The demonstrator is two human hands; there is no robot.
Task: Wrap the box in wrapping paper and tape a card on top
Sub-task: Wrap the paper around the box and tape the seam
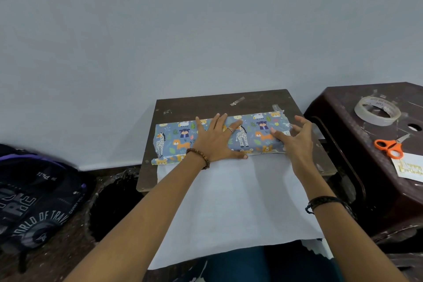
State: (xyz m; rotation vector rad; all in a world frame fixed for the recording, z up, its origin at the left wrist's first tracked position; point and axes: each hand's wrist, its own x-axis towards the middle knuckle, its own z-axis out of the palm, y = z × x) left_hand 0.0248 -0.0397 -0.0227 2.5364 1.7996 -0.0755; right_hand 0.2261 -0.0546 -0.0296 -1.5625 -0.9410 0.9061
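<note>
A flat box [256, 131] lies across a small brown table [206, 105], covered with blue animal-print wrapping paper. The paper's white underside [229, 201] runs from the box toward me and over the table's near edge. My left hand [217, 139] presses flat on top of the wrapped box, fingers spread. At the box's right end my right hand [295, 137] has loosely bent, spread fingers, and its thumb touches the paper. A white card with gold lettering [409, 167] lies on the stool to the right. A roll of clear tape [377, 111] sits there too.
The dark brown plastic stool [343, 144] stands right of the table, with orange-handled scissors [389, 147] on it. Bits of tape [237, 101] stick to the table's far part. A dark backpack [34, 199] lies on the floor at left. A pale wall rises behind.
</note>
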